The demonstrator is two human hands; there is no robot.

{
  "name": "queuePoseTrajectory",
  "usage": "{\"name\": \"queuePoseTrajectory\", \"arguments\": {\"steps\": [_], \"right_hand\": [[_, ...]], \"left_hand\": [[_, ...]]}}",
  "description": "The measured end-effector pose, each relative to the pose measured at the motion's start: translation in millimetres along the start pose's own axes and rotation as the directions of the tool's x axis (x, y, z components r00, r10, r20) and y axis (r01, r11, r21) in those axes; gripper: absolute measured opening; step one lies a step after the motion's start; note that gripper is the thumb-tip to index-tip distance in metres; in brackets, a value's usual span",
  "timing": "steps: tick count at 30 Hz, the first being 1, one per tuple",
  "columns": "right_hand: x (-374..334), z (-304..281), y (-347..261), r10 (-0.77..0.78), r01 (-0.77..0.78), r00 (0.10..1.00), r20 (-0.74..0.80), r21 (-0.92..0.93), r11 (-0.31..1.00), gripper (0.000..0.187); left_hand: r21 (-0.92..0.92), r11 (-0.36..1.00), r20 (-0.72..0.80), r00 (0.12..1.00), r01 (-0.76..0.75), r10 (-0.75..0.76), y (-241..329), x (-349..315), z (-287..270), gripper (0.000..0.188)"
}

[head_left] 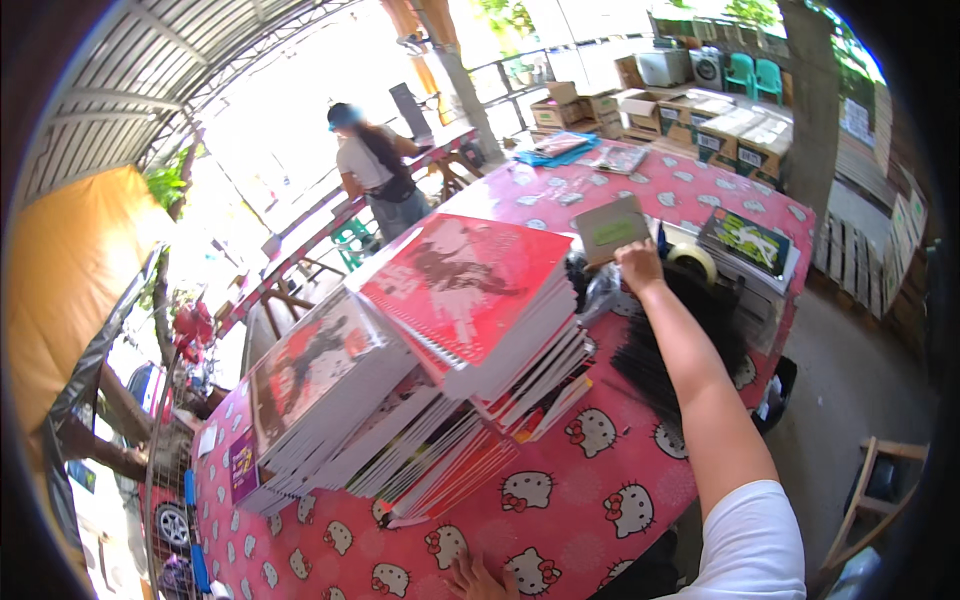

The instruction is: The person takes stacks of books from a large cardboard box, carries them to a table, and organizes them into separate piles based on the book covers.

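Note:
My right hand reaches out over the table and is closed on the lower edge of a grey-brown cardboard square with a green patch. Beside it are a roll of clear tape and a crumpled clear plastic bag. At the near edge my left hand rests on the pink cat-print tablecloth, fingers spread and nothing held. Tall stacks of spiral-bound notebooks stand in front of me, the higher one topped by a red notebook, the other by a grey-brown one.
A bundle of black strips lies under my right forearm. Farther right sits a pile with a black-and-green notebook. Cardboard boxes are behind the table. Another person stands at a long table on the far left.

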State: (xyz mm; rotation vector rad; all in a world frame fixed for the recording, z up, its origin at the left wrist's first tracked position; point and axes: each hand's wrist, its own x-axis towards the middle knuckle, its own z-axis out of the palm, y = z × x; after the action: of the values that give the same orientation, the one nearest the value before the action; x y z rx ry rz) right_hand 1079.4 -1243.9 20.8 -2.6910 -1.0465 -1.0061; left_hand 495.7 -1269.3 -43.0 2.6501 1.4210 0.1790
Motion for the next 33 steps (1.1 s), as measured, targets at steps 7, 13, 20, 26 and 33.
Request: {"name": "queuePoseTrajectory", "arguments": {"steps": [7,13,20,26,33], "right_hand": [[3.4,-116.6,21.0,0.557,-0.259,0.796,-0.237,0.699,0.667,0.028],[-172.0,-263.0,38.6,0.598,-0.231,0.802,0.009,0.927,0.296,0.031],[-303.2,-269.0,-150.6,-0.601,0.528,0.737,-0.309,0.818,0.227,0.031],[-366.0,-257.4,-203.9,-0.771,0.511,0.599,-0.215,0.844,0.162,0.031],[-379.0,-209.3,-173.5,-0.514,0.052,0.856,0.049,0.982,0.179,0.019]], "left_hand": [[-0.169,0.986,-0.117,0.993,-0.012,-0.008,-3.5,-10.6,2.0,0.05],[-0.399,0.914,-0.19,0.982,-0.079,0.002,-6.6,-14.3,3.9,0.044],[-0.896,-0.421,0.192,0.978,0.141,-0.083,-66.0,-16.5,6.7,0.052],[-0.996,0.017,0.089,0.982,0.093,-0.166,-105.9,-22.5,-0.7,0.041],[-0.956,0.193,-0.274,0.914,-0.223,-0.3,-99.8,36.3,-147.8,0.03]]}}
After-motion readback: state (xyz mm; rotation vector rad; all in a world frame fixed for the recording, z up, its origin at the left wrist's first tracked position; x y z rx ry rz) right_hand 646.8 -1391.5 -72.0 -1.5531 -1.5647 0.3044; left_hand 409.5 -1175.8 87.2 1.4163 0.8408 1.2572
